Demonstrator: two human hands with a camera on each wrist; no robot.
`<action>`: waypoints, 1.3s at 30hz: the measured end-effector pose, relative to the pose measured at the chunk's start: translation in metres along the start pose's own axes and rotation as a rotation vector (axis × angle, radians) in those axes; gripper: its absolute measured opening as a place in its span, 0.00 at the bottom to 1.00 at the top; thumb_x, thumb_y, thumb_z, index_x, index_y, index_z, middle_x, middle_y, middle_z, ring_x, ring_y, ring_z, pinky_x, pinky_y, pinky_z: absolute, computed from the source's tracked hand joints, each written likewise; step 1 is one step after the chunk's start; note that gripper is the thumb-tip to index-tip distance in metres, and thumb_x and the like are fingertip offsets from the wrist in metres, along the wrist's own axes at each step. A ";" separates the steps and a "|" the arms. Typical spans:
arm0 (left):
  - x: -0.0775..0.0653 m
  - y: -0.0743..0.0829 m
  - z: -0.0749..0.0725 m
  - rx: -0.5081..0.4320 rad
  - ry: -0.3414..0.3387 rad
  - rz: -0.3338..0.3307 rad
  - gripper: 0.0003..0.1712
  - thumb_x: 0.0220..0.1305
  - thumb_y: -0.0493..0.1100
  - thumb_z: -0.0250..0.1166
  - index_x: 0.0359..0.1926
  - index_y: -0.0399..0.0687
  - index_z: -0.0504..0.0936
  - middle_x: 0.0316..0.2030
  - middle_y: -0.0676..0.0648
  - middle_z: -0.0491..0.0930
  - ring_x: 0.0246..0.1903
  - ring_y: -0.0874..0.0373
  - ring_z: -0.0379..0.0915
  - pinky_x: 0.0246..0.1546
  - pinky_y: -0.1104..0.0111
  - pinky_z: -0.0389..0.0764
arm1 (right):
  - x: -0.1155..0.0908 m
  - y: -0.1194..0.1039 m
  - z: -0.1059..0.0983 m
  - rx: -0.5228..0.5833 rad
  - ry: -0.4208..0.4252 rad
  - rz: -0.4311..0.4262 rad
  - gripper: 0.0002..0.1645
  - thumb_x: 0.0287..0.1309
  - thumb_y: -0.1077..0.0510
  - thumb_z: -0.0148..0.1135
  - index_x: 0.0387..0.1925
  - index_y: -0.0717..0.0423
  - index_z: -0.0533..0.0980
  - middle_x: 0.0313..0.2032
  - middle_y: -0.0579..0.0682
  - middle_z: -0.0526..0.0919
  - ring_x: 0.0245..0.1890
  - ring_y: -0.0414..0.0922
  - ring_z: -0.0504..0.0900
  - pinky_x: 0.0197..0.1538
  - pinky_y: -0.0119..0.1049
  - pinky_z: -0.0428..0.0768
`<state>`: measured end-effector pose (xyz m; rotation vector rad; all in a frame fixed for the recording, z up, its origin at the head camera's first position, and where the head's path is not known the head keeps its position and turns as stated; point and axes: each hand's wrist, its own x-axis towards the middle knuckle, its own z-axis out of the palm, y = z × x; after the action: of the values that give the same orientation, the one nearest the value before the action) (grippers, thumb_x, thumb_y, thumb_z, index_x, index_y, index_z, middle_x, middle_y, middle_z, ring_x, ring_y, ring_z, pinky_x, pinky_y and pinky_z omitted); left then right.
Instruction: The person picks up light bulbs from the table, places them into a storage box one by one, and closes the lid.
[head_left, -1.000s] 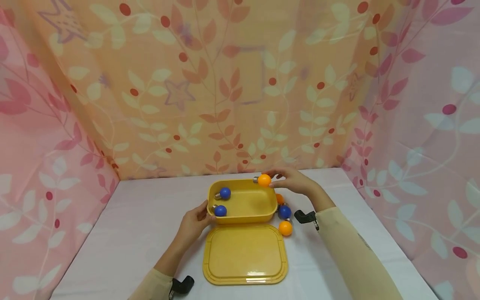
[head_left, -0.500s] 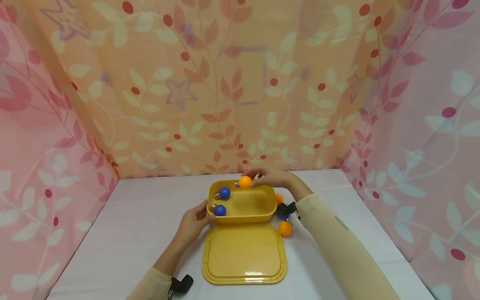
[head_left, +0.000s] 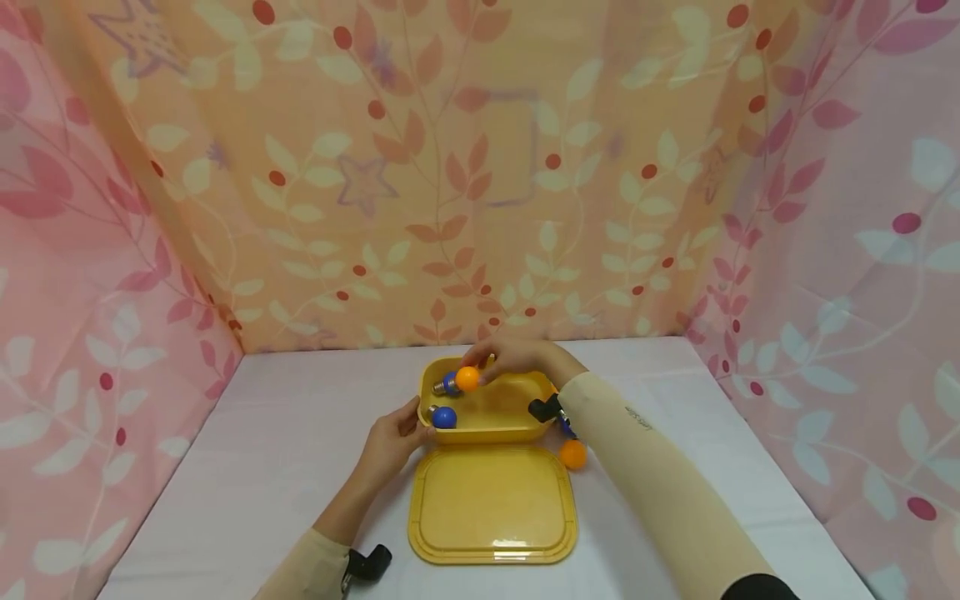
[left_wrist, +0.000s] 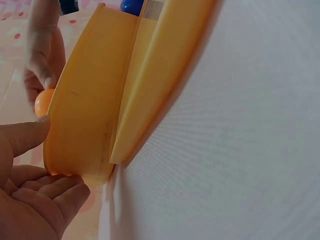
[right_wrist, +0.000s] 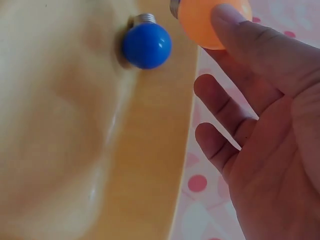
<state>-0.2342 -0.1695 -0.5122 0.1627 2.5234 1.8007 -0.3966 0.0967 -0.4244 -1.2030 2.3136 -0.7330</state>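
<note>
Right hand (head_left: 517,357) pinches smooth, round orange bulb (head_left: 467,379) (cut off, right-wrist view); left hand (head_left: 393,439) grips round-cornered yellow box (head_left: 487,436); blue bulb (head_left: 450,382) part-hidden behind.

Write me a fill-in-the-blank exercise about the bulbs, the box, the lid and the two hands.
1. The right hand holds an ____ bulb.
2. Inside the box lie ____ blue bulbs.
3. Both the box and the lid are ____ in colour.
4. The left hand touches the ____, not the lid.

Missing words: orange; two; yellow; box.
</note>
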 end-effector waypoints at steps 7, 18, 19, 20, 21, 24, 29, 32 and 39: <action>0.001 0.004 -0.001 0.028 0.021 0.016 0.43 0.66 0.42 0.72 0.77 0.40 0.62 0.72 0.38 0.69 0.68 0.47 0.70 0.63 0.58 0.77 | 0.021 -0.009 0.008 0.007 -0.066 -0.037 0.24 0.62 0.59 0.71 0.60 0.46 0.82 0.57 0.39 0.83 0.59 0.54 0.76 0.68 0.53 0.73; -0.001 0.002 0.000 0.043 0.013 -0.002 0.43 0.67 0.44 0.71 0.77 0.42 0.62 0.72 0.40 0.68 0.68 0.48 0.71 0.62 0.59 0.78 | 0.042 -0.007 0.028 -0.054 -0.091 -0.032 0.28 0.57 0.70 0.69 0.59 0.51 0.83 0.55 0.41 0.84 0.53 0.49 0.79 0.59 0.36 0.79; -0.001 0.002 0.000 0.038 0.016 0.000 0.43 0.67 0.43 0.71 0.77 0.42 0.62 0.72 0.40 0.68 0.68 0.48 0.71 0.62 0.59 0.79 | 0.044 -0.007 0.029 -0.064 -0.087 -0.033 0.28 0.57 0.70 0.69 0.59 0.50 0.83 0.55 0.40 0.84 0.52 0.46 0.79 0.59 0.35 0.79; -0.001 0.003 -0.001 0.031 0.019 0.002 0.43 0.67 0.43 0.71 0.77 0.43 0.62 0.72 0.40 0.68 0.68 0.48 0.71 0.62 0.60 0.79 | 0.045 -0.006 0.030 -0.070 -0.082 -0.034 0.28 0.56 0.71 0.69 0.58 0.50 0.83 0.54 0.40 0.84 0.51 0.44 0.79 0.59 0.34 0.79; 0.000 0.003 -0.001 0.030 0.018 0.008 0.42 0.67 0.43 0.71 0.77 0.42 0.62 0.72 0.40 0.68 0.68 0.48 0.71 0.61 0.60 0.79 | 0.046 -0.006 0.031 -0.072 -0.079 -0.033 0.28 0.56 0.71 0.69 0.58 0.49 0.84 0.54 0.40 0.84 0.51 0.42 0.79 0.60 0.33 0.79; 0.000 0.003 0.000 0.026 0.012 0.014 0.43 0.67 0.43 0.71 0.77 0.42 0.62 0.72 0.40 0.68 0.68 0.48 0.71 0.61 0.62 0.79 | 0.049 -0.004 0.033 -0.089 -0.075 -0.029 0.28 0.57 0.71 0.69 0.58 0.48 0.84 0.53 0.39 0.85 0.51 0.41 0.80 0.60 0.32 0.79; -0.002 0.001 0.001 0.027 0.011 0.015 0.44 0.66 0.44 0.72 0.77 0.43 0.63 0.72 0.40 0.69 0.68 0.49 0.71 0.61 0.64 0.79 | 0.050 -0.004 0.037 -0.112 -0.087 -0.036 0.26 0.60 0.68 0.71 0.59 0.49 0.83 0.55 0.42 0.85 0.57 0.47 0.80 0.63 0.32 0.77; -0.002 0.000 0.002 0.025 0.011 0.024 0.43 0.66 0.44 0.72 0.77 0.42 0.63 0.72 0.40 0.68 0.68 0.48 0.71 0.61 0.64 0.79 | 0.049 -0.005 0.037 -0.096 -0.081 -0.041 0.25 0.61 0.66 0.70 0.61 0.51 0.82 0.57 0.47 0.85 0.60 0.51 0.79 0.65 0.34 0.77; 0.000 -0.001 0.002 0.017 0.011 0.020 0.43 0.66 0.42 0.72 0.77 0.42 0.63 0.72 0.39 0.69 0.68 0.47 0.71 0.61 0.62 0.79 | 0.032 -0.022 0.021 -0.112 -0.015 -0.036 0.26 0.61 0.65 0.71 0.61 0.50 0.82 0.60 0.47 0.84 0.62 0.52 0.78 0.69 0.45 0.75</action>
<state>-0.2343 -0.1677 -0.5138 0.1792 2.5542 1.7932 -0.3880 0.0535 -0.4308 -1.2975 2.3530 -0.6116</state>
